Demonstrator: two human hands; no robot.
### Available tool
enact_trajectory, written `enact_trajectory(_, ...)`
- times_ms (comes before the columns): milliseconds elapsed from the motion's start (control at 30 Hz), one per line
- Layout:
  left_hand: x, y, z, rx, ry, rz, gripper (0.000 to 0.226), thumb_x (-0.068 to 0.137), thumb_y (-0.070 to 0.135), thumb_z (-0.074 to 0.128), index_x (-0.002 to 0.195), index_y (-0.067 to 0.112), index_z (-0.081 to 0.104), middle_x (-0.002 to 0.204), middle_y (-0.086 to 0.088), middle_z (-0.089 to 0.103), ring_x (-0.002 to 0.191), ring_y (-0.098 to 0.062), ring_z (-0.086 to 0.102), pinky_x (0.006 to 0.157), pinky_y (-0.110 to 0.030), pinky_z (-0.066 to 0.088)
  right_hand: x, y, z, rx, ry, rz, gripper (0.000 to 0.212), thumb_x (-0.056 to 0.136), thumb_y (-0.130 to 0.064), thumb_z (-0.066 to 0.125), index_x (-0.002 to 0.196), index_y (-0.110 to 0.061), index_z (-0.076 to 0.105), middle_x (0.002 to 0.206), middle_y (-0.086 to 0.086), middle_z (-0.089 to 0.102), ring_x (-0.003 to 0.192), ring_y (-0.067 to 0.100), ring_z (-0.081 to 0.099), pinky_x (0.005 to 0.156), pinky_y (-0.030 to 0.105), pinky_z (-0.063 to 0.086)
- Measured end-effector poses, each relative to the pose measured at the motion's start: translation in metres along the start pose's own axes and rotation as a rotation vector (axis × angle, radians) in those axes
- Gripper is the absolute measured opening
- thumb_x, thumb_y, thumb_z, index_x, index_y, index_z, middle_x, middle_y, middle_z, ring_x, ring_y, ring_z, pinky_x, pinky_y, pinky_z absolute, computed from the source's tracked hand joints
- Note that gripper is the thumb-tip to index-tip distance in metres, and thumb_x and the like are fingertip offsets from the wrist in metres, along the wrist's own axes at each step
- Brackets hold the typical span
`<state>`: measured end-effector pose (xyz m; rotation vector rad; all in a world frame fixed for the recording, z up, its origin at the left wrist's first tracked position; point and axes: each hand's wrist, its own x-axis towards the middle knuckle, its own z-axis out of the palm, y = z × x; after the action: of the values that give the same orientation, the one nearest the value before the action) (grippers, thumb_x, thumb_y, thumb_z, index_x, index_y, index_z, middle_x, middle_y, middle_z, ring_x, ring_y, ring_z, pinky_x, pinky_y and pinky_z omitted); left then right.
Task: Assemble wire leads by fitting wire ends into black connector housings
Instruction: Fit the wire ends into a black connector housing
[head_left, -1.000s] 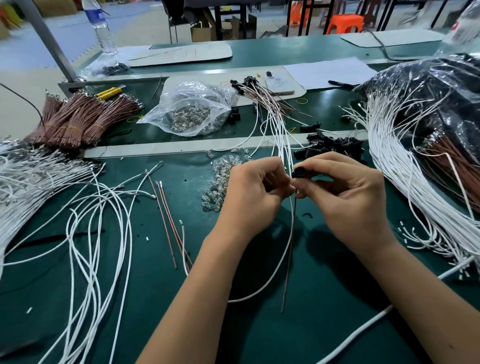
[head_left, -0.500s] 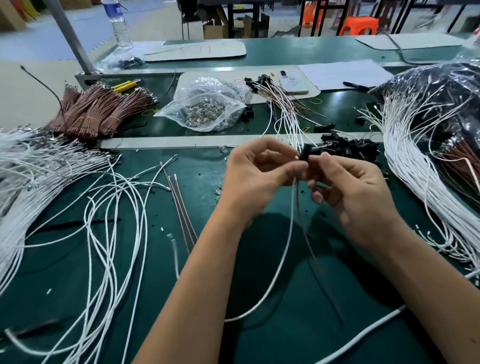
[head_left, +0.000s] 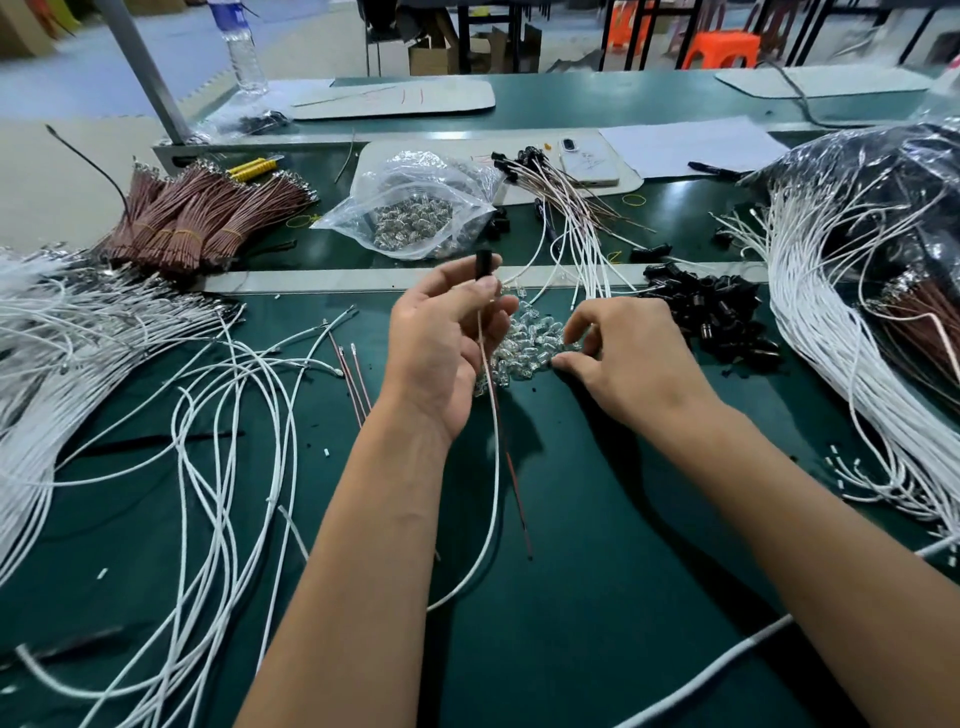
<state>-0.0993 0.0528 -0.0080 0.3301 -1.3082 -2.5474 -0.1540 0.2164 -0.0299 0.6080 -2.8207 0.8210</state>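
Note:
My left hand (head_left: 441, 338) holds a black connector housing (head_left: 484, 265) upright between thumb and fingers. A white wire (head_left: 497, 467) and a brown wire (head_left: 511, 467) hang from the housing down to the green table. My right hand (head_left: 618, 353) has its fingertips down in a heap of small clear bulbs (head_left: 530, 343), pinching at one of them. A pile of loose black housings (head_left: 717, 306) lies just right of that hand. Finished leads with black housings (head_left: 550, 182) fan out behind.
White wires (head_left: 130, 364) spread over the left of the table, and a thick white bundle (head_left: 841, 291) curves along the right by a black plastic bag (head_left: 883, 171). Brown wire bundles (head_left: 197, 218) and a clear bag of parts (head_left: 415, 208) lie at the back.
My right hand let go of the housing and dropped to the bulb heap. My left hand kept the housing and wires and lifted them slightly to the left.

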Motion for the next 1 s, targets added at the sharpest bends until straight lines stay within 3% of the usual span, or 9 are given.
enact_trajectory(167,-0.001,-0.011,0.004,0.076,-0.052,0.03,0.011,0.086,0.005,0.073,0.096,0.008,0.069,0.074,-0.001,0.067,0.063,-0.012,0.061,0.06,-0.018,0.049,0.007,-0.006,-0.004,-0.074,-0.064,-0.015,0.01,0.089,-0.022,0.081,0.088,-0.014,0.076,0.091,0.011,0.074,0.09,0.03,0.069,0.088,0.037,0.056)
enact_trajectory(267,-0.003,-0.018,0.003,0.186,-0.191,0.099,0.023,0.076,0.007,0.076,0.098,0.008,0.072,0.078,-0.005,0.07,0.073,-0.016,0.066,0.07,-0.021,0.054,0.003,-0.002,-0.011,-0.031,-0.037,-0.071,0.007,0.092,-0.016,0.077,0.09,-0.01,0.076,0.09,0.01,0.074,0.088,0.027,0.067,0.088,0.036,0.053)
enact_trajectory(400,-0.007,-0.024,0.007,0.269,-0.368,0.168,0.025,0.071,0.0,0.077,0.095,0.006,0.071,0.087,-0.005,0.075,0.088,-0.021,0.069,0.084,-0.025,0.057,-0.012,0.013,-0.026,0.192,0.099,-0.103,0.01,0.095,-0.011,0.072,0.103,-0.011,0.078,0.082,-0.001,0.071,0.072,0.011,0.061,0.076,0.025,0.048)
enact_trajectory(533,-0.008,-0.029,0.009,0.426,-0.443,0.217,0.023,0.078,-0.016,0.074,0.094,0.0,0.071,0.09,-0.01,0.074,0.086,-0.016,0.069,0.083,-0.023,0.054,-0.032,0.025,-0.033,0.626,0.205,-0.122,0.011,0.095,-0.004,0.072,0.1,-0.012,0.078,0.077,-0.001,0.074,0.064,0.018,0.069,0.061,0.028,0.059)
enact_trajectory(633,-0.009,-0.03,0.009,0.458,-0.438,0.219,0.023,0.078,-0.016,0.074,0.092,0.003,0.073,0.089,-0.009,0.073,0.088,-0.018,0.067,0.087,-0.028,0.055,-0.042,0.026,-0.033,0.811,0.274,-0.182,0.012,0.093,-0.007,0.076,0.101,-0.016,0.077,0.085,0.005,0.076,0.071,0.022,0.074,0.067,0.029,0.062)
enact_trajectory(733,-0.009,-0.031,0.009,0.488,-0.444,0.215,0.026,0.078,-0.016,0.075,0.089,0.007,0.073,0.087,-0.003,0.074,0.088,-0.018,0.067,0.089,-0.029,0.055,-0.046,0.023,-0.032,0.81,0.311,-0.243,0.016,0.092,-0.006,0.078,0.102,-0.019,0.077,0.091,0.001,0.075,0.079,0.023,0.074,0.068,0.03,0.063)
enact_trajectory(867,-0.008,-0.031,0.007,0.502,-0.472,0.21,0.027,0.078,-0.013,0.076,0.09,0.01,0.074,0.087,0.001,0.075,0.088,-0.014,0.069,0.086,-0.026,0.055,-0.048,0.021,-0.034,0.785,0.353,-0.301,0.015,0.091,-0.004,0.078,0.101,-0.015,0.076,0.092,0.008,0.072,0.07,0.021,0.073,0.065,0.023,0.059)
enact_trajectory(1000,-0.007,-0.032,0.007,0.512,-0.485,0.214,0.026,0.079,-0.011,0.075,0.091,0.013,0.076,0.088,0.0,0.075,0.089,-0.014,0.069,0.085,-0.026,0.054,-0.049,0.02,-0.034,0.699,0.327,-0.379,0.007,0.093,-0.002,0.076,0.1,-0.004,0.077,0.091,0.008,0.071,0.07,0.021,0.07,0.061,0.025,0.06)
